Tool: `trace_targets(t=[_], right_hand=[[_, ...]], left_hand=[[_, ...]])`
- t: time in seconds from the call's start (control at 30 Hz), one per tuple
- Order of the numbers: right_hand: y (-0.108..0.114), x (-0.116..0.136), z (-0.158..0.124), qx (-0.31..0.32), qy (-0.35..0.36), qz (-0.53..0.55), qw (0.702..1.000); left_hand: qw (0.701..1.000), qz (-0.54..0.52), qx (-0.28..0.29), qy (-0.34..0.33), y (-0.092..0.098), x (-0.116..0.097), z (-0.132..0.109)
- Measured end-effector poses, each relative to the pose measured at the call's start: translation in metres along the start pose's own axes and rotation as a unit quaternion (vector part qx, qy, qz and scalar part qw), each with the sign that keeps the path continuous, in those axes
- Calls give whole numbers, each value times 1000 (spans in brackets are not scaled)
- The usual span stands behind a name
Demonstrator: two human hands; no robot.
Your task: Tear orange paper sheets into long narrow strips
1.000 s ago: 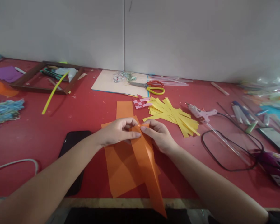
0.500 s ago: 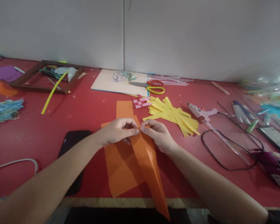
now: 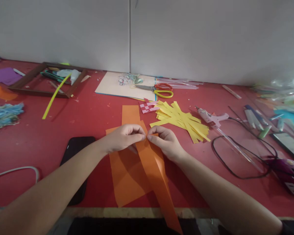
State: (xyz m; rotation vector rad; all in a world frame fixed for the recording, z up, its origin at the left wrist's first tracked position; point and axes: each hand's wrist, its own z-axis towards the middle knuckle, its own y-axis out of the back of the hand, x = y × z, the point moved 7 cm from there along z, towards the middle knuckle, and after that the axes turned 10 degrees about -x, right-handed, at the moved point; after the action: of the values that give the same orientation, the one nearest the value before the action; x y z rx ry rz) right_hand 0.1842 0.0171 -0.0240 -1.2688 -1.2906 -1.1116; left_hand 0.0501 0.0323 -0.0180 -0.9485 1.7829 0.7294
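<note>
Fingers (image 3: 139, 138) of L hand (image 3: 123, 138) & R hand (image 3: 168, 143) pinch top end of orange paper strip (image 3: 155, 178), thumbs nearly meeting. Strip runs past near edge of red surface (image 3: 100, 114), partly over orange paper sheet (image 3: 124, 187). Beyond: 1 pr. scissors (image 3: 164, 86) w/ red & yellow handles, pink checked paper piece (image 3: 147, 107). To R: yellow paper strips (image 3: 182, 119), glue gun (image 3: 212, 119). To L: black phone (image 3: 79, 143).

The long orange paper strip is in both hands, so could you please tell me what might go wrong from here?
The long orange paper strip might tear or crease if the left hand and right hand pull unevenly, since both pinch near its upper end. Its lower end extends past the near edge of the red table, so it could catch or bend.
</note>
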Motion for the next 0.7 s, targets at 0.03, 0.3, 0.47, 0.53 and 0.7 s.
trace_targets(t=[0.03,0.3,0.47,0.53,0.7], right_hand=[[0,1,0,-2,5,-1,1000],[3,4,0,-28,53,-37,998],[5,6,-2,-39,72,-58,995],[5,8,-2,-39,81,-61,994],[6,10,-3,-45,94,-66,992]], left_hand=[[1000,1,-2,-2,0,0,0],[1000,1,-6,-28,0,-1,2],[999,-2,-4,-36,0,-2,2],[999,-5,-3,-38,0,-3,1],[999,-16,1,-30,-1,-2,1]])
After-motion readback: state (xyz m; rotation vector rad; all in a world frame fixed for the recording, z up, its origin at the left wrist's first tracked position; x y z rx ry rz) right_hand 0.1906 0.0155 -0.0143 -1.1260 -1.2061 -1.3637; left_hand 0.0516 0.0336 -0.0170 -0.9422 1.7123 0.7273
